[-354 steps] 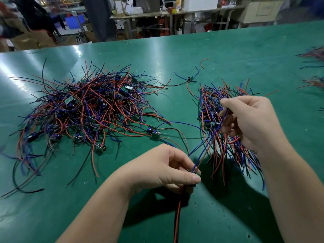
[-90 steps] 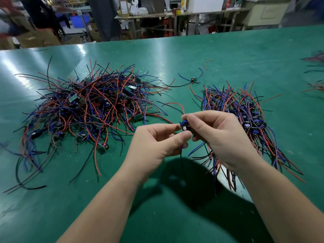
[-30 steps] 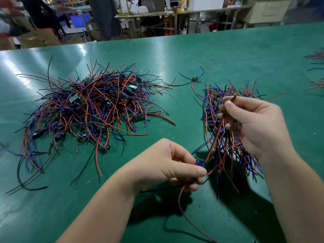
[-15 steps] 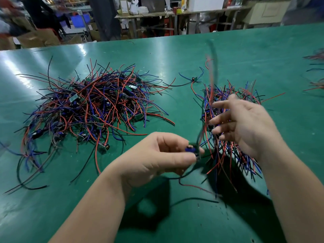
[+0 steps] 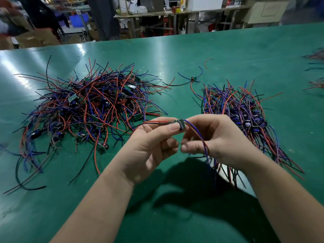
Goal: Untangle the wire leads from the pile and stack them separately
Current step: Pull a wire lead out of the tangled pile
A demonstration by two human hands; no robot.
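Here left hand (image 5: 149,148), right hand (image 5: 219,137) hold wire lead (image 5: 181,123); markings unreadable.

Left hand (image 5: 149,149), right hand (image 5: 217,139) together, curled.

A wire lead (image 5: 196,130) is pinched at its small board (image 5: 180,124) by the thumb and forefinger of the left hand (image 5: 149,146), above the green table (image 5: 175,50). Its blue and red wires are led through the curled right hand (image 5: 215,139), just right of the grip. The tangled pile (image 5: 93,106) is seen to the left of the grip, the sorted stack (image 5: 242,111) to the right, and a single lead (image 5: 192,78) beyond it.
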